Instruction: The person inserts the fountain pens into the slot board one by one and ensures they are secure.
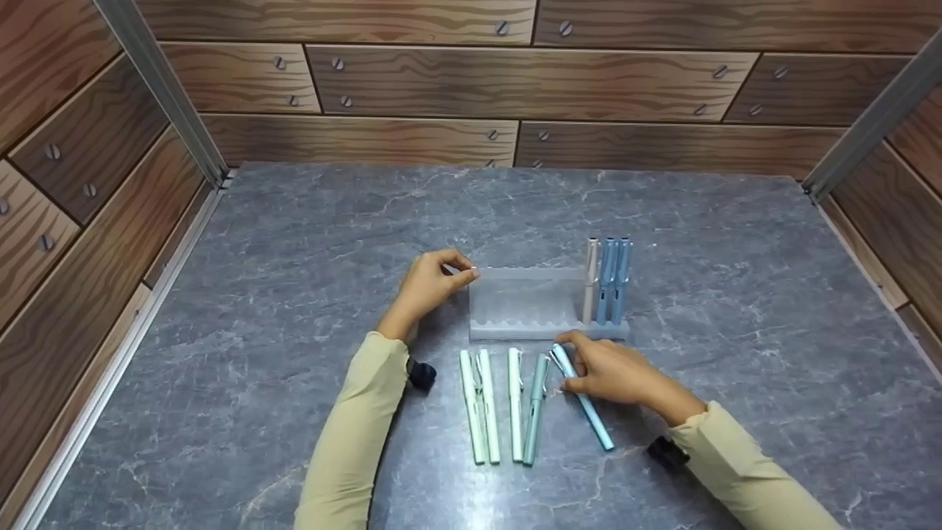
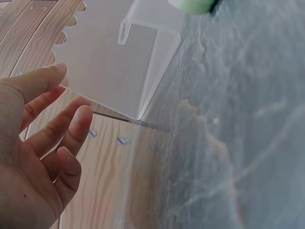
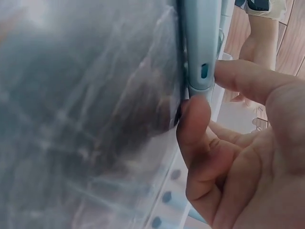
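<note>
my left hand pinches the upper left corner of the clear rack, thumb on one face of the panel; in the left wrist view the other fingers are loosely bent; the rack stands on the bench, scalloped along its top edge and along its front ledge.

my right hand holds the light blue pen between thumb and fingers, the grip narrow; the pen is in front of the rack's right part, slanted, its upper end near the front ledge and its lower end pointing toward me and to the right; whether it is lifted or rests on the bench i cannot tell.

to the left of that pen lie four more, roughly lengthwise to me: the first light green pen and the second light green pen, close together; then, beyond a wider gap, the third light green pen and, just beside it, the teal pen, leaning so that their lower ends nearly meet.

at the rack's right end three pens stand upright: a pale grey pen, then two blue pens side by side; wood-patterned panels close the far side.
</note>
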Tool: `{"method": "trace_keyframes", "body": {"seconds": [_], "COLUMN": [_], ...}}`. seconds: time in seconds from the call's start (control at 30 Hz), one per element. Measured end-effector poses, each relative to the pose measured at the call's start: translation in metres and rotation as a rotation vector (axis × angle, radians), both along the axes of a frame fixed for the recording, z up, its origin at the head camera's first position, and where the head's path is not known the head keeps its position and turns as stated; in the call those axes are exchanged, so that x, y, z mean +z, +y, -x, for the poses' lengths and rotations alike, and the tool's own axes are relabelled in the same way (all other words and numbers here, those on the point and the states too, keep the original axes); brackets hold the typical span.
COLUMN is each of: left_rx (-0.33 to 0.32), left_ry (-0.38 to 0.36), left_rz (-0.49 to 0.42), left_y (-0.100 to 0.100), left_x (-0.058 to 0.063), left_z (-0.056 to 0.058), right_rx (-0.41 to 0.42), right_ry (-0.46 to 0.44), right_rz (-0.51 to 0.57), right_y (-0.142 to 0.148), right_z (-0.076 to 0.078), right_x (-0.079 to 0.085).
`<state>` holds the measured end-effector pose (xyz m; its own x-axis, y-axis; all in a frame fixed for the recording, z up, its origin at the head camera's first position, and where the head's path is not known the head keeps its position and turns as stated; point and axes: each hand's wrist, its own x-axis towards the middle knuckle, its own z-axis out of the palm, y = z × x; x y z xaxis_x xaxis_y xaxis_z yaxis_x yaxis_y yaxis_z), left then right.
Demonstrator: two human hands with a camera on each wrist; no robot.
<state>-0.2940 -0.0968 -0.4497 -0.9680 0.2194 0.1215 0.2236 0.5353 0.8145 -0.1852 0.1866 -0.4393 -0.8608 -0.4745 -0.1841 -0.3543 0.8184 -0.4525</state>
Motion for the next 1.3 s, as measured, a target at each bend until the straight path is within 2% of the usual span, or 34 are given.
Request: {"method": "trace_keyframes", "body": {"seconds": [0.2, 0.3, 0.43, 0.57, 0.77, 1.3], "left_rx": [0.001, 0.000, 0.015, 0.017, -0.005, 0.011], "left_ry": [0.014, 0.016, 0.008, 0.015, 0.032, 0.032], "left_rz": [-0.007, -0.004, 0.009, 0.007, -0.005, -0.006], "left_y": [0.000, 0.000, -0.004, -0.005, 0.000, 0.001], "left_x": [0.001, 0.002, 0.004, 0.005, 0.002, 0.000], "left_z": [-0.001, -0.002, 0.000, 0.000, 0.000, 0.000], "right_rx": [0.024, 0.008, -0.029, -0.066, -0.107, -0.183], "right_ry": [-0.084, -0.140, -0.167, -0.132, -0.066, 0.152], "right_rz": [0.126, 0.201, 0.309, 0.378, 0.397, 0.436], "right_y": [0.008, 0.013, 0.014, 0.015, 0.019, 0.013], "right_z": [0.000, 0.001, 0.003, 0.005, 0.008, 0.021], "right_x": [0.005, 0.012, 0.021, 0.032, 0.043, 0.051]}}
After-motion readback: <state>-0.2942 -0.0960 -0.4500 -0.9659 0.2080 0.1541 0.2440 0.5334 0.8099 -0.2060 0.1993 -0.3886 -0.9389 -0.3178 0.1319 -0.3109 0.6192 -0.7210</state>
